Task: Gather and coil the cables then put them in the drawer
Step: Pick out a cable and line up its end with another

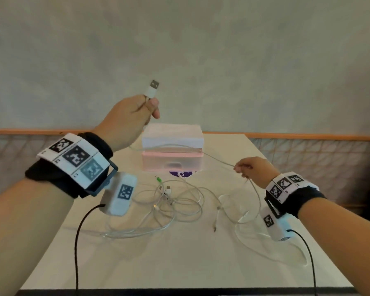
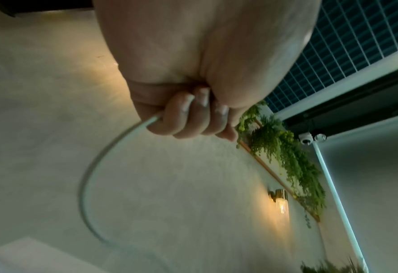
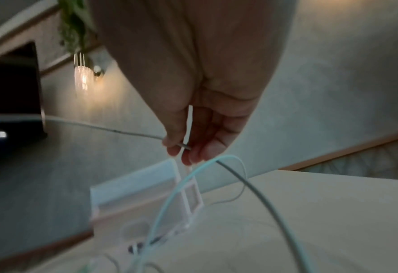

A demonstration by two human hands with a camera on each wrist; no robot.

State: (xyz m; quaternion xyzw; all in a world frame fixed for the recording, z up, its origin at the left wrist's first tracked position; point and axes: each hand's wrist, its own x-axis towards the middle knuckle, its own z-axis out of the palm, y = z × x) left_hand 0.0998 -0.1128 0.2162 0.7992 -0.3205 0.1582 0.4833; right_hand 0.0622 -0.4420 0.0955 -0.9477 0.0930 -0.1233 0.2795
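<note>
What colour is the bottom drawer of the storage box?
Pink, translucent bottom drawer; the head view shows it best.

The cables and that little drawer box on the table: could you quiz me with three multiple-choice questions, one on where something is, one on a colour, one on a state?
1. Where is the USB plug of the held white cable?
A. Sticking up above the left hand
B. Lying on the table
C. Inside the drawer

2. What colour is the lower drawer of the drawer box?
A. Black
B. Pink
C. Green

3. What state is that lower drawer in?
A. Pulled fully out
B. Removed from the box
C. Pushed in

Answers:
1. A: the head view shows the plug rising from the left hand, raised above the table.
2. B: its front and rim look pink, under a whitish upper drawer.
3. C: its front sits flush with the box, while the right hand pinches the cable and a loose cable tangle lies on the table.
</note>
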